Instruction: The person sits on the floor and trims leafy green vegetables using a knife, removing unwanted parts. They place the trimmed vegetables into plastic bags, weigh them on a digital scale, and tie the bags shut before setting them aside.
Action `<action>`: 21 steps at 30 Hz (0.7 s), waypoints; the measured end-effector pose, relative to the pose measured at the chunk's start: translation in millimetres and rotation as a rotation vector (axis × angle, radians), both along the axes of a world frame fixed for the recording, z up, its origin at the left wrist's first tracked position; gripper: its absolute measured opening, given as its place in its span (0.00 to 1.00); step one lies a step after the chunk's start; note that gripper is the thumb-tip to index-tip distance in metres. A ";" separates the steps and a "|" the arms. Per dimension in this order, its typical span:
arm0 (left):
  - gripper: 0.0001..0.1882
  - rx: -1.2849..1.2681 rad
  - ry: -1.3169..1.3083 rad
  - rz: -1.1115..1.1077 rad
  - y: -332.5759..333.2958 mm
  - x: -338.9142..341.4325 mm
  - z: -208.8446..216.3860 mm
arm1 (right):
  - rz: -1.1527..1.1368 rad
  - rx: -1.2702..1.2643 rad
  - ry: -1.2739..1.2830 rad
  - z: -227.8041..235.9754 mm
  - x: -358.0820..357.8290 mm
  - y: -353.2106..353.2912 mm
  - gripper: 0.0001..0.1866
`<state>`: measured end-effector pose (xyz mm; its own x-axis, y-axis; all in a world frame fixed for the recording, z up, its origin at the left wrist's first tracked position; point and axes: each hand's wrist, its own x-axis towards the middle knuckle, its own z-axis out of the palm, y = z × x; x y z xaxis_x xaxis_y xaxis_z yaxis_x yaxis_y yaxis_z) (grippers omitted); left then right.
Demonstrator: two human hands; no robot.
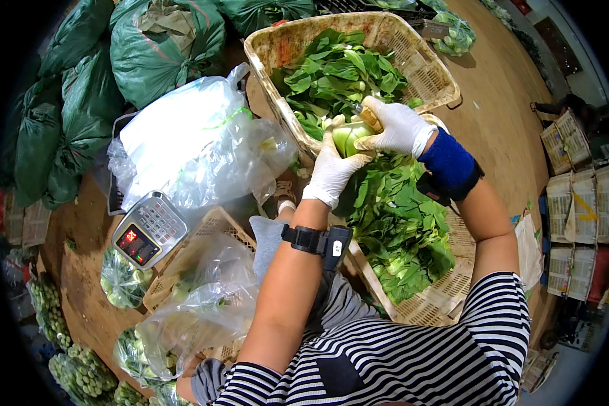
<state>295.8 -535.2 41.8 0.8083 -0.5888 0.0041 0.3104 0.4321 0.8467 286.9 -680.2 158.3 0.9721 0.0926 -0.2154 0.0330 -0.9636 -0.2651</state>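
Observation:
My left hand (333, 170), in a white glove, is closed around a pale green bok choy (347, 140) above the near rim of a dirty, cream-coloured plastic crate (446, 84). My right hand (398, 128), gloved too, grips a knife by its wooden handle (369, 119), right against the bok choy; most of the blade is hidden. Loose leafy bok choy (348, 64) fills much of that crate. Below my hands, a second plastic crate (461, 274) holds a heap of bok choy leaves (402, 230).
To the left, clear plastic bags (189, 145) lie piled beside a digital scale (152, 231). Nearer me is a crate (172, 271) with a clear bag (213, 291) draped over it. Stuffed green sacks (162, 61) stand far left; bagged vegetables (125, 277) sit on the floor.

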 end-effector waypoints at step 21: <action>0.32 -0.027 0.132 -0.225 15.7 11.3 10.8 | 0.250 0.077 0.085 21.3 61.3 -23.4 0.19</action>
